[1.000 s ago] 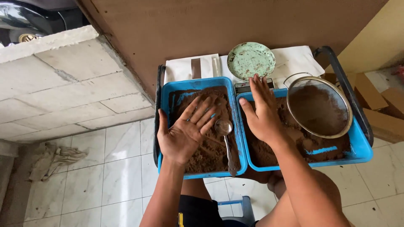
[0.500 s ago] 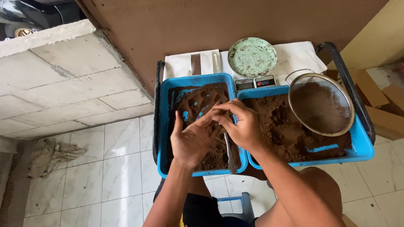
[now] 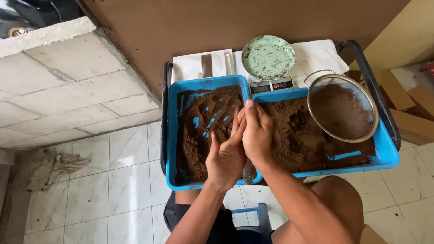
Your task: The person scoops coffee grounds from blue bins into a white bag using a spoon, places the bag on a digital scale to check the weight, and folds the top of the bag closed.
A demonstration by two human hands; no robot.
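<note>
Both hands meet over the seam between our two trays. Our left hand [image 3: 226, 158] is turned palm inward, fingers straight and pointing away from us, and our right hand [image 3: 257, 131] lies flat against it, so they are pressed together palm to palm, gripping nothing that we can see. Brown dust coats the skin.

Below them sits the brown powder [image 3: 205, 135]. In the left blue tray [image 3: 172, 135] it is spread thin, with bare blue patches showing through the middle; in the right blue tray [image 3: 384, 156] it lies deeper and lumpier. A spoon [image 3: 248, 172] rests near the left tray's right wall, its bowl hidden behind our hands and only its end showing at the near rim. A round mesh sieve [image 3: 342, 108], dusted brown, leans in the far corner of the right tray. Behind the trays stands a small digital scale [image 3: 272, 85] carrying a speckled green dish [image 3: 268, 57].

Risks, as we judge them: our hands hover right over the joint between the trays, so whatever falls off our palms may slip between the two rims and down to the white floor tiles [image 3: 122, 180]. The spoon lies just under our wrists, and a careless nudge could tip it over the rim.
</note>
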